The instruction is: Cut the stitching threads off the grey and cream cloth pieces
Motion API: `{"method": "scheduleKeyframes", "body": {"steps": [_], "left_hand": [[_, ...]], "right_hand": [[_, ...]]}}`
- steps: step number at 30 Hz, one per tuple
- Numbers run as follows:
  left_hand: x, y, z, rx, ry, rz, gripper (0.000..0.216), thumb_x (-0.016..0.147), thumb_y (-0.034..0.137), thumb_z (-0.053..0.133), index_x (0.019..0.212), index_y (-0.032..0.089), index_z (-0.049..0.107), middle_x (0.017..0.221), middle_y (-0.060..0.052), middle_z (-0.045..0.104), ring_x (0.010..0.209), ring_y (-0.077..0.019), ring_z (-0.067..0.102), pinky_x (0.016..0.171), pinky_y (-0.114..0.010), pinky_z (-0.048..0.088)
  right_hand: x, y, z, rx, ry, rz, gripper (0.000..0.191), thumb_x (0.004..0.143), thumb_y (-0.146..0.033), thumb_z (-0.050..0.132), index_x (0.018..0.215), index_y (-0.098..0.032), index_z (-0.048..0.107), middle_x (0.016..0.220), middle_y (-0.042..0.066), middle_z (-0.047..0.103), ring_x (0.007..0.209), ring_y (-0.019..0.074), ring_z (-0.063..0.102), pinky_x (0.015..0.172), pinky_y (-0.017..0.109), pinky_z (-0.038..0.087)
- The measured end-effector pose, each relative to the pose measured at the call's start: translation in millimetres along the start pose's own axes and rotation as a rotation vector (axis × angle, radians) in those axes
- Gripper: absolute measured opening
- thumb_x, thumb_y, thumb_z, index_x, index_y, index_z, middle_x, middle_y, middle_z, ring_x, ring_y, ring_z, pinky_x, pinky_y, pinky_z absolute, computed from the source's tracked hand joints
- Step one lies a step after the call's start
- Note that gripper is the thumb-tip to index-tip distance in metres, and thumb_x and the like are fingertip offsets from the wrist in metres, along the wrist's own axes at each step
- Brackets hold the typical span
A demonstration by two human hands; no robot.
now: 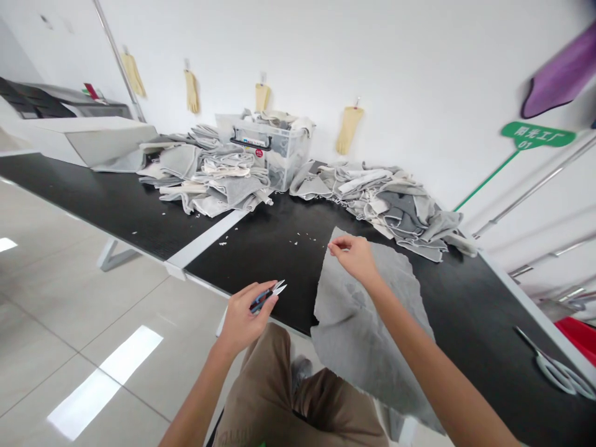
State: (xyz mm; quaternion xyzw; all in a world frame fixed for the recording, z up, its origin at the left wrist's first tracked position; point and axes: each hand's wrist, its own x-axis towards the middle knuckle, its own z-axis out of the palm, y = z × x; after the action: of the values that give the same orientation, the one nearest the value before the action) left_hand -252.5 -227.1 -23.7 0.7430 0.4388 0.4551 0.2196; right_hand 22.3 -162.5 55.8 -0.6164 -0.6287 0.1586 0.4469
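Observation:
My left hand (246, 313) is closed around small thread snips (267, 297), whose two pointed blades stand apart above the table's front edge. A grey cloth (367, 323) with ragged edges lies on the black tabletop and hangs over its front edge toward my lap. Over the cloth's upper left corner is my right hand (354, 256), thumb and forefinger pinched together at the cloth's margin. Whatever sits between those fingertips is too small to make out. The right forearm crosses above the cloth and covers part of it.
Heaps of folded grey cloths (218, 171) and loose grey cloths (395, 205) lie toward the wall, beside a clear plastic box (284, 149) full of cloth. White scraps (223, 241) dot the black table (279, 230). Scissors (556, 372) rest at the right.

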Motion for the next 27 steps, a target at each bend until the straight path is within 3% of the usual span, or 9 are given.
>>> {"method": "scheduleKeyframes", "body": {"steps": [6,13,17,21,27], "left_hand": [[0,-2,1,0.008,-0.009,-0.006,0.024,0.092,0.029,0.057,0.112,0.021,0.067,0.101,-0.007,0.073,0.085,-0.0185,0.068,0.077,-0.033,0.055],[-4,-10,4,-0.006,-0.006,-0.032,0.025,0.091,0.03,0.06,0.113,0.023,0.068,0.109,-0.006,0.073,0.1,-0.0215,0.067,0.088,-0.035,0.053],[-3,-8,3,-0.028,-0.029,-0.036,0.024,0.091,0.029,0.059,0.113,0.024,0.067,0.108,-0.005,0.073,0.095,-0.019,0.067,0.084,-0.032,0.052],[-3,-6,1,-0.039,-0.035,-0.049,0.024,0.092,0.03,0.058,0.113,0.024,0.067,0.108,-0.005,0.073,0.095,-0.0186,0.067,0.084,-0.031,0.052],[-9,-13,2,-0.031,0.008,-0.102,0.026,0.091,0.032,0.059,0.112,0.022,0.069,0.106,-0.006,0.073,0.094,-0.0202,0.067,0.084,-0.032,0.051]], "right_hand": [[67,33,40,-0.094,-0.055,0.025,0.007,0.07,-0.015,0.066,0.065,-0.015,0.071,0.061,0.005,0.07,0.058,0.0166,0.066,0.062,0.028,0.052],[92,44,60,0.006,-0.267,0.031,0.011,0.066,-0.005,0.067,0.069,-0.015,0.07,0.066,0.003,0.073,0.063,0.016,0.071,0.06,0.023,0.056],[97,40,58,0.009,-0.326,-0.022,0.021,0.066,0.001,0.062,0.073,-0.016,0.072,0.076,0.003,0.075,0.077,0.0162,0.073,0.074,0.024,0.058],[98,34,51,-0.108,-0.229,-0.073,0.007,0.07,-0.012,0.069,0.074,-0.017,0.072,0.075,0.004,0.075,0.074,0.019,0.072,0.075,0.029,0.058],[73,27,5,-0.205,-0.107,-0.143,0.01,0.079,-0.023,0.064,0.082,-0.019,0.073,0.08,0.005,0.075,0.076,0.0193,0.072,0.077,0.03,0.057]]}}
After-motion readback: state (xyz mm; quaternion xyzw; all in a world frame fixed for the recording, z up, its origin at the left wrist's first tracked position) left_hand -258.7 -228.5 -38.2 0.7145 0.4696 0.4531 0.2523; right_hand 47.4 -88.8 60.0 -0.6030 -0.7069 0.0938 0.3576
